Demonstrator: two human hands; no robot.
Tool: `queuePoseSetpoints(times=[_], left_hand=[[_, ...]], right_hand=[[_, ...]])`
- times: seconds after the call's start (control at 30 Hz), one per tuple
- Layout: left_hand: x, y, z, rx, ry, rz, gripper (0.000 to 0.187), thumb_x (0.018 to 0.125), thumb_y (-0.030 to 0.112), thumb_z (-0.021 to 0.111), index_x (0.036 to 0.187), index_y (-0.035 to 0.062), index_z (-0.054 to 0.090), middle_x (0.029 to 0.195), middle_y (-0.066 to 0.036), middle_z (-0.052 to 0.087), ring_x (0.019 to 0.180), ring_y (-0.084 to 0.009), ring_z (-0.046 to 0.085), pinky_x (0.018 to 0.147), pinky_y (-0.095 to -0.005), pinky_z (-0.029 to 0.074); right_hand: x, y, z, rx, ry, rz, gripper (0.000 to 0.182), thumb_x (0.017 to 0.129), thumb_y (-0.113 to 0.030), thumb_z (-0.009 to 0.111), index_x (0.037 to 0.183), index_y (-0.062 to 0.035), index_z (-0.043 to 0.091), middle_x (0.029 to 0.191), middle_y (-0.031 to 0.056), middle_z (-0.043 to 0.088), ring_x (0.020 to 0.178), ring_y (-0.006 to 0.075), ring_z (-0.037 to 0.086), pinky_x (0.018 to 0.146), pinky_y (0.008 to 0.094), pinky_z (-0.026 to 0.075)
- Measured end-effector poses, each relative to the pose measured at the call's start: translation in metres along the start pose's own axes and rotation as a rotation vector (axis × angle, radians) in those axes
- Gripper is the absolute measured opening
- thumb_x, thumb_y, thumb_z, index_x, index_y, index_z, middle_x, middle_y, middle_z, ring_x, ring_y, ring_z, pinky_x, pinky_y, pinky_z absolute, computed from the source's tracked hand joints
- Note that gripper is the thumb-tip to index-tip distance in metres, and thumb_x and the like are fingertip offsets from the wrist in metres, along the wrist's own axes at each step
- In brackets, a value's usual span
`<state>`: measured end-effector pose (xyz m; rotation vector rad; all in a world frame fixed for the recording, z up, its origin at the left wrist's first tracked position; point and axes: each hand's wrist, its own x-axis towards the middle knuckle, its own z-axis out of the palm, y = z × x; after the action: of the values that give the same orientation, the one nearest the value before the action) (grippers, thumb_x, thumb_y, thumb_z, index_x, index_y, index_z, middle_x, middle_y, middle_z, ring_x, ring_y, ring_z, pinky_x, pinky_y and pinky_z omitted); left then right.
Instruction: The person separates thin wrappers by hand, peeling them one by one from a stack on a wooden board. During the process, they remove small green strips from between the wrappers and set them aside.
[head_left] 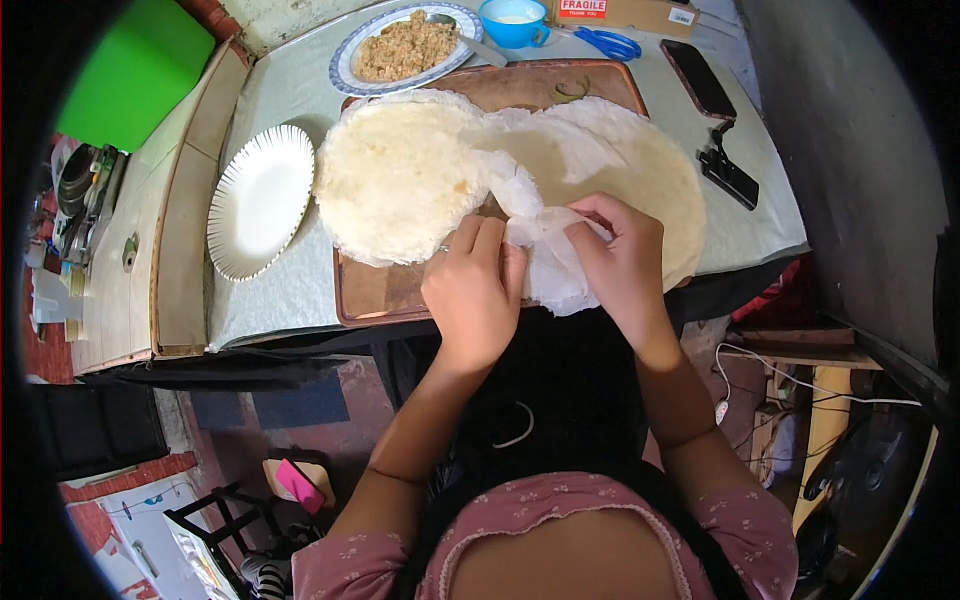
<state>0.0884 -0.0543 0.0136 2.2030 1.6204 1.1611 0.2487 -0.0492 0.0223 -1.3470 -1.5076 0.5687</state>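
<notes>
Between my two hands stretches a thin, translucent spring roll wrapper (553,262), crumpled and hanging over the board's front edge. My left hand (470,285) is closed with curled fingers at the wrapper's left edge. On the other side, my right hand (622,255) pinches it between thumb and fingers. A round stack of wrappers (400,175) lies on the left of the brown wooden board (385,290). More thin sheets (640,165) spread over the board's right side, partly folded and overlapping. My fingers hide part of the held sheet's edge.
An empty white paper plate (262,205) stands left of the board. Behind it are a plate of filling (345,75) with a spoon, a blue cup (514,25) and blue-handled scissors (608,43). A phone (697,78) and a small black device (732,175) lie at right.
</notes>
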Motion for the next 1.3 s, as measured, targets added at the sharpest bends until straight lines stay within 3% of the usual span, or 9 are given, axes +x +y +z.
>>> queuePoseSetpoints(times=[0.13, 0.23, 0.33, 0.63, 0.73, 0.93, 1.03, 1.13, 1.3], left_hand=[[0.000, -0.001, 0.003, 0.029, 0.030, 0.045, 0.014, 0.081, 0.012, 0.066, 0.091, 0.0033, 0.061, 0.086, -0.013, 0.058, 0.079, -0.0351, 0.060, 0.067, -0.0443, 0.046], [0.003, -0.003, 0.003, -0.044, 0.032, 0.081, 0.013, 0.081, 0.011, 0.065, 0.089, 0.0017, 0.061, 0.085, -0.015, 0.058, 0.079, -0.0386, 0.058, 0.067, -0.0446, 0.045], [0.004, -0.003, 0.001, -0.075, 0.005, 0.139, 0.013, 0.079, 0.011, 0.067, 0.086, 0.0022, 0.060, 0.084, -0.014, 0.059, 0.080, -0.0370, 0.058, 0.067, -0.0437, 0.045], [-0.006, -0.011, 0.001, 0.045, 0.044, 0.037, 0.014, 0.077, 0.013, 0.068, 0.084, 0.0031, 0.062, 0.084, -0.013, 0.061, 0.079, -0.0356, 0.057, 0.068, -0.0446, 0.044], [-0.003, -0.009, -0.005, 0.002, -0.017, 0.004, 0.019, 0.076, 0.014, 0.068, 0.091, 0.0043, 0.062, 0.086, -0.012, 0.062, 0.081, -0.0355, 0.058, 0.069, -0.0445, 0.045], [0.020, -0.001, -0.004, -0.273, 0.072, 0.030, 0.058, 0.072, -0.005, 0.067, 0.126, 0.0053, 0.049, 0.090, -0.014, 0.063, 0.088, -0.0306, 0.064, 0.079, -0.0395, 0.052], [0.017, -0.002, -0.003, -0.301, -0.012, -0.012, 0.066, 0.070, -0.013, 0.061, 0.132, 0.0045, 0.046, 0.092, -0.016, 0.063, 0.088, -0.0271, 0.065, 0.080, -0.0361, 0.053], [0.014, 0.003, -0.010, -0.398, -0.011, -0.122, 0.063, 0.071, -0.014, 0.057, 0.131, 0.0044, 0.047, 0.093, -0.016, 0.063, 0.086, -0.0246, 0.063, 0.080, -0.0349, 0.052], [0.003, -0.008, -0.002, -0.462, 0.016, -0.176, 0.065, 0.072, -0.016, 0.052, 0.133, 0.0048, 0.046, 0.096, -0.016, 0.063, 0.086, -0.0233, 0.062, 0.081, -0.0337, 0.051]], right_hand=[[0.001, 0.004, -0.001, -0.032, -0.017, -0.012, 0.013, 0.083, -0.008, 0.067, 0.092, 0.0013, 0.069, 0.080, 0.0166, 0.069, 0.074, 0.0310, 0.069, 0.069, 0.0357, 0.053], [0.007, -0.006, 0.007, -0.151, 0.059, -0.296, 0.015, 0.081, -0.007, 0.067, 0.094, 0.0003, 0.069, 0.082, 0.0155, 0.069, 0.076, 0.0327, 0.067, 0.072, 0.0377, 0.052], [0.010, -0.013, 0.006, -0.078, -0.073, -0.272, 0.015, 0.081, -0.006, 0.067, 0.095, -0.0003, 0.069, 0.084, 0.0147, 0.069, 0.078, 0.0342, 0.066, 0.074, 0.0389, 0.052], [0.008, 0.002, 0.006, 0.004, -0.052, 0.012, 0.015, 0.084, -0.005, 0.065, 0.096, 0.0030, 0.067, 0.083, 0.0179, 0.066, 0.077, 0.0352, 0.065, 0.072, 0.0394, 0.051], [0.009, 0.001, 0.005, -0.098, -0.122, -0.116, 0.022, 0.082, -0.006, 0.067, 0.102, 0.0025, 0.065, 0.090, 0.0181, 0.067, 0.082, 0.0343, 0.065, 0.075, 0.0397, 0.051], [0.012, -0.009, 0.015, -0.097, -0.142, -0.193, 0.025, 0.080, -0.008, 0.070, 0.102, 0.0009, 0.064, 0.091, 0.0153, 0.066, 0.086, 0.0342, 0.064, 0.076, 0.0419, 0.051], [0.016, -0.010, 0.023, -0.045, -0.006, -0.273, 0.021, 0.080, -0.008, 0.070, 0.099, 0.0000, 0.064, 0.087, 0.0145, 0.065, 0.082, 0.0334, 0.064, 0.073, 0.0419, 0.050], [0.019, -0.009, 0.019, -0.018, -0.104, -0.217, 0.016, 0.079, -0.007, 0.069, 0.094, -0.0009, 0.065, 0.085, 0.0150, 0.064, 0.080, 0.0337, 0.064, 0.070, 0.0416, 0.050], [0.010, -0.003, 0.025, -0.060, -0.029, -0.188, 0.011, 0.079, -0.003, 0.068, 0.090, -0.0011, 0.065, 0.084, 0.0157, 0.063, 0.077, 0.0350, 0.064, 0.067, 0.0415, 0.050]])
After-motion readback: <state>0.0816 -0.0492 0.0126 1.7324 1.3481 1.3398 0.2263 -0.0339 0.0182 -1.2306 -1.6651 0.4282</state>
